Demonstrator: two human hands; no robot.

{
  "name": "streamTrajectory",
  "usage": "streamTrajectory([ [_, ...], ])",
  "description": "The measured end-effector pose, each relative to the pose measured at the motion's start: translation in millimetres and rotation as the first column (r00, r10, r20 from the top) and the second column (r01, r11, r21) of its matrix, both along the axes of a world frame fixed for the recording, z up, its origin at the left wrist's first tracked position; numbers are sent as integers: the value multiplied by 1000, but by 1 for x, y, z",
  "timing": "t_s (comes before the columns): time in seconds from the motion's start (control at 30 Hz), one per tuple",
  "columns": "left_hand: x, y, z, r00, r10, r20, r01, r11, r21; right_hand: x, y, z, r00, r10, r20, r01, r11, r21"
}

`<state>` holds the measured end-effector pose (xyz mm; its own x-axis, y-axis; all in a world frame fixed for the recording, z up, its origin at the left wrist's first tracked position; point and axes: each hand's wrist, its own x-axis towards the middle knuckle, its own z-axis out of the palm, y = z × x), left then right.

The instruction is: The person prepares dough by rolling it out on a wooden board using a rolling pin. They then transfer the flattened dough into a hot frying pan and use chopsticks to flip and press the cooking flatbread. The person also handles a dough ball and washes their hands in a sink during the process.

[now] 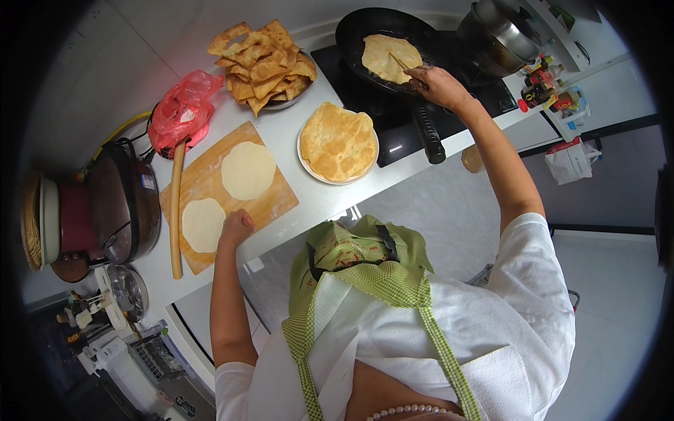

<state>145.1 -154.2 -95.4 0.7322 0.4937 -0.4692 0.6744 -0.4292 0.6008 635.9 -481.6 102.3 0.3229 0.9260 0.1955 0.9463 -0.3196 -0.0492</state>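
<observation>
My right hand (441,88) grips a pair of chopsticks (398,61), whose tips touch a pale, lightly blistered flatbread (380,52). The flatbread lies in oil in a black frying pan (389,21) on the cooktop. Curled into a fist, my left hand (238,227) is at the near edge of a floured wooden board (210,181). Two rolled rounds of raw dough lie on the board: one dough round (203,225) right beside that fist, the other dough round (248,170) farther back. A long wooden rolling pin (177,216) rests along the board's left side.
A plate (310,171) with golden fried flatbread (339,139) stands between board and cooktop (392,142). Behind are a heaped bowl of fried dough pieces (268,66) and a red plastic bag (184,113). The pan handle (429,134) juts toward me; a steel pot (497,39) stands right.
</observation>
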Motion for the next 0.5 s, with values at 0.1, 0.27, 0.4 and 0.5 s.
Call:
streamTrajectory([
  [0.1,0,-1,-1,1000,-14,7,13,999,43,-1,0,1,1000,-8,-1,8,1000,-14],
  [0.27,2,-2,3,1000,2,-15,-2,1000,16,0,-2,0,1000,-18,-12,18,1000,-26],
  [0.4,2,-3,1,999,30,-24,-30,1000,1,-4,-2,3,999,-41,-30,39,998,-51],
  [0.5,2,-2,0,1000,15,-19,-14,999,32,-6,-2,7,999,-36,-26,35,999,-39],
])
